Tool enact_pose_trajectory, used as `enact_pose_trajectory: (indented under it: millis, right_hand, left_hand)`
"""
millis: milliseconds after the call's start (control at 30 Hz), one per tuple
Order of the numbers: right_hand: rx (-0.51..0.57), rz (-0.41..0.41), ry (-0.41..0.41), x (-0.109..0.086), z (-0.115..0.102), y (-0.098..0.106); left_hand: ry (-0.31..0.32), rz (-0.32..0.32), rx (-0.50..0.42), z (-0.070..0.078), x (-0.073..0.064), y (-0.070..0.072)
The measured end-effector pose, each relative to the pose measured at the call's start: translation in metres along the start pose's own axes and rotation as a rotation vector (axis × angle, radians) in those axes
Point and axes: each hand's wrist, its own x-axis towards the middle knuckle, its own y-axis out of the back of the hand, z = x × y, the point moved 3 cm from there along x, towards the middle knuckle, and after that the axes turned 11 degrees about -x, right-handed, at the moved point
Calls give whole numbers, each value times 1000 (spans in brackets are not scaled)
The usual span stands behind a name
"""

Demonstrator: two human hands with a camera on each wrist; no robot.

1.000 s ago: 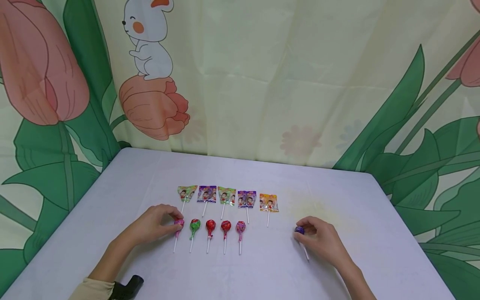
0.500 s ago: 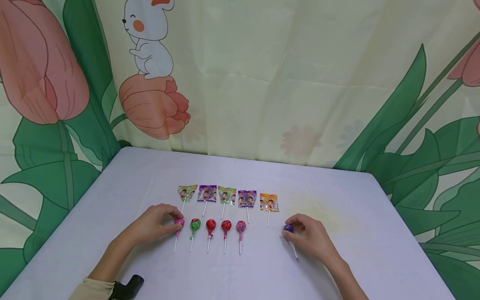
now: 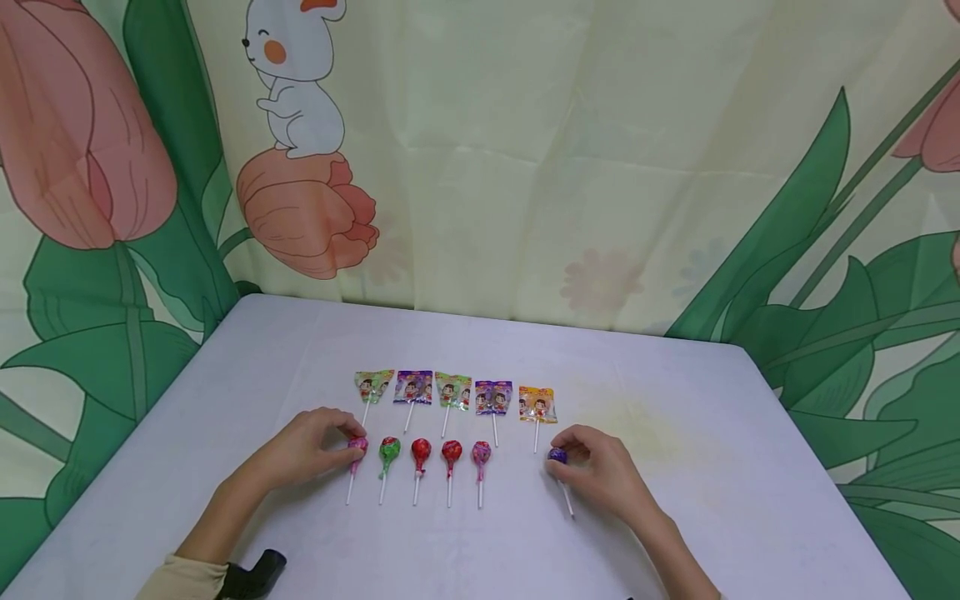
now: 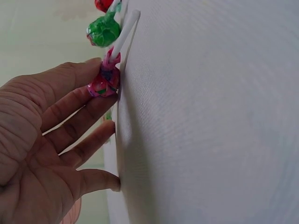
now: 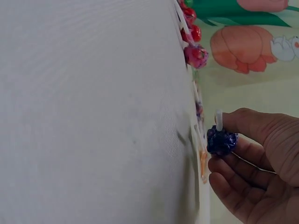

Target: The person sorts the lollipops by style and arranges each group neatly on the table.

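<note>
My left hand (image 3: 318, 448) pinches the head of a pink lollipop (image 4: 103, 84) between thumb and fingers at the left end of the front row; its stick points toward me. In my right hand (image 3: 600, 471) a dark purple-blue lollipop (image 5: 221, 141) is held by its head, just above the table, right of the row. Beside the pink one lie a green lollipop (image 3: 389, 450), two red lollipops, the nearer to it a red lollipop (image 3: 421, 451), and a pink-purple lollipop (image 3: 481, 452) at the right end.
Behind them runs a row of flat-wrapped lollipops: a green packet (image 3: 373, 386), a purple packet (image 3: 413, 387) and more, ending with an orange packet (image 3: 537, 405). A white cloth covers the table (image 3: 420, 550). A printed curtain (image 3: 600, 167) hangs behind its far edge.
My right hand has moved left with the purple-blue lollipop, coming closer to the front row. The left hand has stayed in place on the pink lollipop.
</note>
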Motion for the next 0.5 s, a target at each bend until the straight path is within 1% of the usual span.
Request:
enact_pose_trajectory:
  millis: [200,500]
  right_hand:
    - [25,-13,1,2,-10,-8]
    - [29,-18,83,5,-19,-16]
  left_hand:
    - [-10,5,11,0,0,0]
    - [-1,1,11,1,-1,1]
